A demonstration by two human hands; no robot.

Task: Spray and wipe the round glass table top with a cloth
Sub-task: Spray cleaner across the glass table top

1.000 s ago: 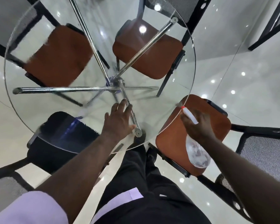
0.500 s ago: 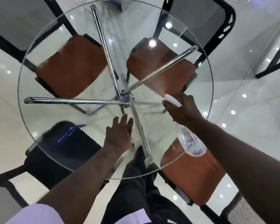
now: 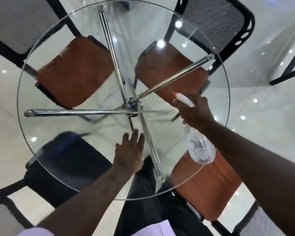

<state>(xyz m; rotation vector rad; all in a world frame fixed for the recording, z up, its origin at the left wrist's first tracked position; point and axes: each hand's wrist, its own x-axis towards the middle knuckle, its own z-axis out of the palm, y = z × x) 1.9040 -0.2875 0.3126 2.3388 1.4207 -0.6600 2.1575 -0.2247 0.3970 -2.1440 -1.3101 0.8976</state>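
— Glass, clear and round: the table top (image 3: 186, 48) sits on four chrome legs (image 3: 78, 112) that meet at a hub under its middle. It looks rigid, slick and breakable at the rim, so I'd press lightly and flat, never lean on the edge.

— Where are the hands?

— The left hand (image 3: 129, 150) lies palm-down on the near middle of the glass, fingers straight and close together. The right hand (image 3: 193, 110) is wrapped around the neck of a clear spray bottle (image 3: 200, 149), red-tipped nozzle pointing toward the far left, over the right part of the top. The bottle looks light, nearly empty.

— And the cloth?

— I can't see one.

— Room to move?

— Chairs (image 3: 75, 74) with rust-orange seats crowd the far and right sides; a black one (image 3: 70, 160) sits near left. Reaching across from the near edge seems easiest.
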